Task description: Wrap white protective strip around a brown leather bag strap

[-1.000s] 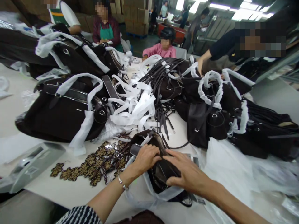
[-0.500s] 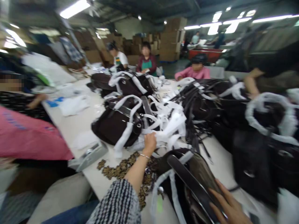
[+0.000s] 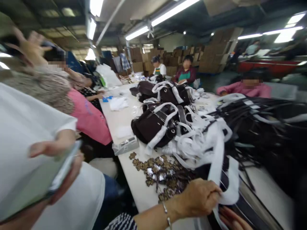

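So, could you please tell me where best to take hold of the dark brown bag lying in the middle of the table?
Probably by the white-wrapped handle arching over the dark brown bag. The loop stands clear of the bag's body, so a hand could hook under it from above, on the near side. The left hand is already shut on a white strip.

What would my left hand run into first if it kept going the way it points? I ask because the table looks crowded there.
The left hand, closed on a white paper strip, points right and slightly away. It would probably first meet the dark strap beside it, then the blurred pile of black bags; depth is unclear.
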`<state>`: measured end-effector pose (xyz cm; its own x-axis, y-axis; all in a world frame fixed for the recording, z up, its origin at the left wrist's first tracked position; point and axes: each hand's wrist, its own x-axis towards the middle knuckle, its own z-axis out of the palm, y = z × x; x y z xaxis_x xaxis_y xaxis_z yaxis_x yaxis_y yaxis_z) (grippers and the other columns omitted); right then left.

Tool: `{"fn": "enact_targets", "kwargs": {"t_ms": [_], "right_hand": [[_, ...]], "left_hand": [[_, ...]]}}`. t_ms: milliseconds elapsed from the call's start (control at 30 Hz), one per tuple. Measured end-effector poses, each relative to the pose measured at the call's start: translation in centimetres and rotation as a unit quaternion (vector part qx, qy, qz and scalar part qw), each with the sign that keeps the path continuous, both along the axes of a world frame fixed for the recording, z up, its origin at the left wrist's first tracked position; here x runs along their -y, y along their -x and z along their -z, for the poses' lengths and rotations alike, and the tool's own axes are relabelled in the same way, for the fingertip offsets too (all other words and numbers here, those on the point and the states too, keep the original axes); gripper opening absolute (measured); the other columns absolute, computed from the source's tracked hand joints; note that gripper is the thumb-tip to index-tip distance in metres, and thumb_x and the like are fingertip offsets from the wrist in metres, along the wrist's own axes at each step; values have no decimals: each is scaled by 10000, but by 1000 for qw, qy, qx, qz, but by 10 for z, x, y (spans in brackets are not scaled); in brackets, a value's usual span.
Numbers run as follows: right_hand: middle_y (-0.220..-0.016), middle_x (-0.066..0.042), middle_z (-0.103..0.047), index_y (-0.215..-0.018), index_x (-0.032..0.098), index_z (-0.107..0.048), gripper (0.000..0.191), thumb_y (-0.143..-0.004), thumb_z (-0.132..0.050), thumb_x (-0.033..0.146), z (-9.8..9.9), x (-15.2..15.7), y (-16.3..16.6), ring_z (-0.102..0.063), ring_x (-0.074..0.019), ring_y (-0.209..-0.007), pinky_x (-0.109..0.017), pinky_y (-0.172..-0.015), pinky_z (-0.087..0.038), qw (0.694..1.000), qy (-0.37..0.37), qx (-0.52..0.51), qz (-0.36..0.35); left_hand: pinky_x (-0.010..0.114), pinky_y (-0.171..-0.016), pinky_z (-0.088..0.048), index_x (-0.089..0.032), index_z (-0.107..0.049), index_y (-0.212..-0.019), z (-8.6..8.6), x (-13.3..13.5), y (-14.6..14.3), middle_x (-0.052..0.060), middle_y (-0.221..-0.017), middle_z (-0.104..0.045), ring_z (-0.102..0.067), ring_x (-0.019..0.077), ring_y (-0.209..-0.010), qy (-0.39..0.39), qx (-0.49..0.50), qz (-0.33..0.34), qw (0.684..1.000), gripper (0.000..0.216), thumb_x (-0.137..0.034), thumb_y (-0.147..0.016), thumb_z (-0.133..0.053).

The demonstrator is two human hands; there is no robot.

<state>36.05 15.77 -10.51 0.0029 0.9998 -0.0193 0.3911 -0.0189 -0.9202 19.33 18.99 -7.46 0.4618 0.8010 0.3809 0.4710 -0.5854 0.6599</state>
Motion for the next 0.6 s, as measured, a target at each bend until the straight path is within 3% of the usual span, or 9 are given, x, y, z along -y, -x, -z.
{"fn": "enact_targets", "kwargs": {"t_ms": [100,167,200,267,400,600], "right_hand": [[-1113,-125,-727,-1142,265,-699,598,-863,-445,728,-19,43,-1,-705,-304,-987,-451,-779,-597,988,106,-104,32],[-1145,-142,-718,-1166,201,-681,578,-777,-679,628,-29,60,1,-688,-283,-1020,-431,-873,-557,929,204,-300,71],[-1101,-131,-732,-1122,185,-690,539,-731,-771,547,-33,65,1,-692,-250,-987,-392,-891,-542,907,211,-350,102],[-973,-101,-751,-1038,159,-701,493,-680,-841,467,-37,72,-2,-698,-204,-891,-353,-875,-534,877,194,-412,153],[-791,-20,-719,-990,158,-700,406,-673,-866,349,-47,91,-21,-663,-136,-735,-300,-791,-541,858,123,-448,218],[-741,-25,-711,-960,151,-718,344,-696,-842,333,-46,131,-58,-676,-168,-732,-324,-796,-569,830,51,-444,333]], "left_hand": [[294,-872,-502,-165,-635,-976,1,42,-5,83,-975,-727,-676,198,-925,-34,-21,107,994,199,-256,-978,-458],[287,-844,-507,-170,-628,-965,11,62,-6,73,-935,-715,-671,197,-902,-23,-15,145,989,176,-240,-976,-466],[279,-834,-507,-179,-622,-995,18,71,-6,65,-940,-704,-665,192,-901,-12,-15,166,986,158,-213,-965,-471],[259,-804,-509,-198,-601,-1056,30,84,-4,47,-947,-685,-658,176,-883,14,-17,187,982,175,-164,-938,-476],[270,-751,-517,-204,-589,-1029,54,97,11,41,-927,-648,-643,177,-832,32,-91,169,981,264,-76,-898,-399],[349,-858,-529,-188,-623,-1074,98,84,66,81,-1018,-701,-667,212,-937,-25,-185,79,979,411,-12,-874,-309]]}}
